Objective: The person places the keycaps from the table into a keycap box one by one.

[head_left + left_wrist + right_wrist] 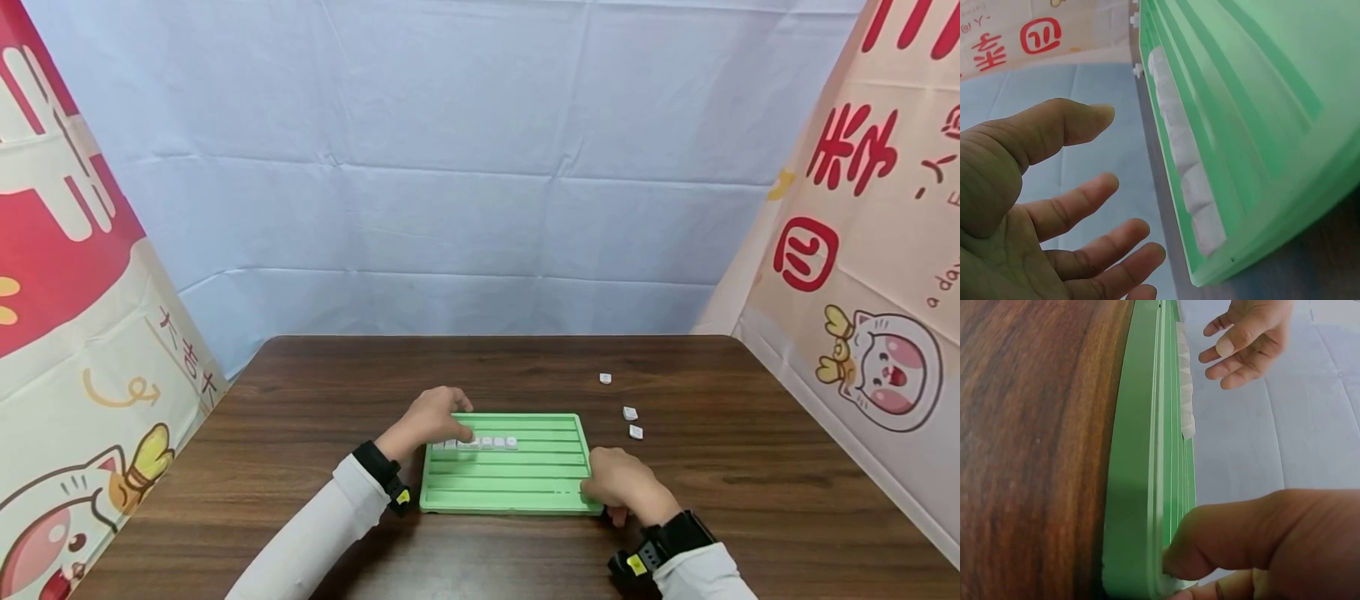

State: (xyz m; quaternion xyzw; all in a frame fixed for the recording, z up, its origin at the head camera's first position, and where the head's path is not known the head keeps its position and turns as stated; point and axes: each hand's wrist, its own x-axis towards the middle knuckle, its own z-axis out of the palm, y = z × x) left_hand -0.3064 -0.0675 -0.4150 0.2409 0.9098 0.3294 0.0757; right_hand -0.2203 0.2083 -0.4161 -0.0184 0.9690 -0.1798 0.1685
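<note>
white tiles (498, 443) too small to read, partly behind left hand (433, 418), sleeves (318, 529) cut off

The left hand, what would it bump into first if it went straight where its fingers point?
Probably the row of white tiles in the green tray. The left hand has its fingers pointing that way, but depth is hard to judge, so it might touch the tray first.

Tray (502, 471) plain green; tiles (499, 443) white; table (750, 500) brown, wood-grained.
</note>
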